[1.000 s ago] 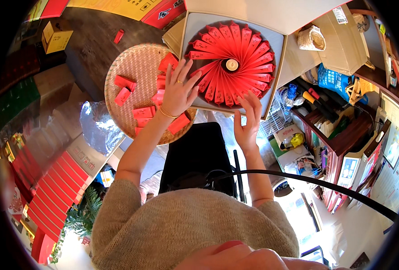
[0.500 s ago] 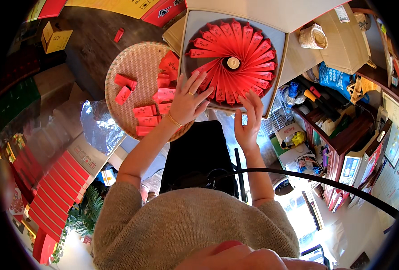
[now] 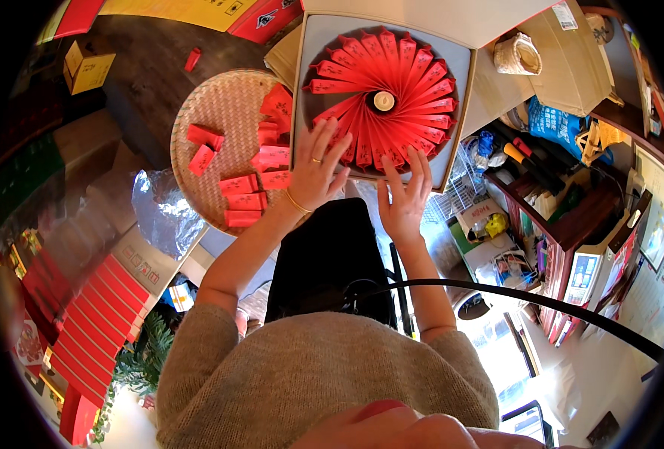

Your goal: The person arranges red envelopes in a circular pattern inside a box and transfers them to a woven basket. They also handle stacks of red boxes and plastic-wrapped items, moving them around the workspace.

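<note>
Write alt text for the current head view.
A person's left hand and right hand are spread at the near edge of a box with red packets fanned around a pale round centrepiece. To its left, a round woven tray holds loose red packets.

Printing shows in many places, most of it too small to make out.
Dark characters run along the slim, shiny red packets fanned in a ring at the far middle; similar dark marks stand on the loose red oblong packets to their left. Far left, a glossy red box panel bears white-and-dark emblems, the yellow panel beside it an outlined symbol, and a small yellow carton fine dark print. Outlined pictograms line a tan cardboard panel at left. Far right, a white paper label with dark print sits on a brown cardboard carton; pale characters mark a crumpled blue bag.
</note>
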### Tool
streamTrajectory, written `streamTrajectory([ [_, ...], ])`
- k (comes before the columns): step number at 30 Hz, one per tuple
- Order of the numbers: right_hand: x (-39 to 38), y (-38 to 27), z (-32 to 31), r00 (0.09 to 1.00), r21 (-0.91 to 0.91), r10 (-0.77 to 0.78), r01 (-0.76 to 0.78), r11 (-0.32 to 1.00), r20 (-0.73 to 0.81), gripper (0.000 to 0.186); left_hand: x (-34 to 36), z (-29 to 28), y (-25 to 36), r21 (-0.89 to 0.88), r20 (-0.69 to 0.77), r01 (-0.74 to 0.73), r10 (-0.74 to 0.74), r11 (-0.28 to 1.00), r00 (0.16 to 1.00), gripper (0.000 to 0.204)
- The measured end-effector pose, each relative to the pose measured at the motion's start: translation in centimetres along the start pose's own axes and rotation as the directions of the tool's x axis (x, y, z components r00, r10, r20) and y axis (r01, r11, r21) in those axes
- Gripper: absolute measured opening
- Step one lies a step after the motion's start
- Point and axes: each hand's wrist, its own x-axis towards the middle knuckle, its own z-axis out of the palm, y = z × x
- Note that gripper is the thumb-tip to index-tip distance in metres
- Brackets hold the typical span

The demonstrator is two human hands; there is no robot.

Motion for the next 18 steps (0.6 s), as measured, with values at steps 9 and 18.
streamTrajectory([
  [9,-1.0,1.2,1.4,0.998,-0.016,0.057,-0.057,0.998,-0.031,0.045,1.6,1.3,0.7,0.057,-0.013,-0.039,0.04,0.998,0.999,0.068],
  [18,-0.7,3.0,0.7,0.995,-0.137,0.087,-0.092,0.986,-0.041,0.046,1.7,1.9,0.4,0.041,0.002,-0.018,0.018,0.999,1.0,0.07],
])
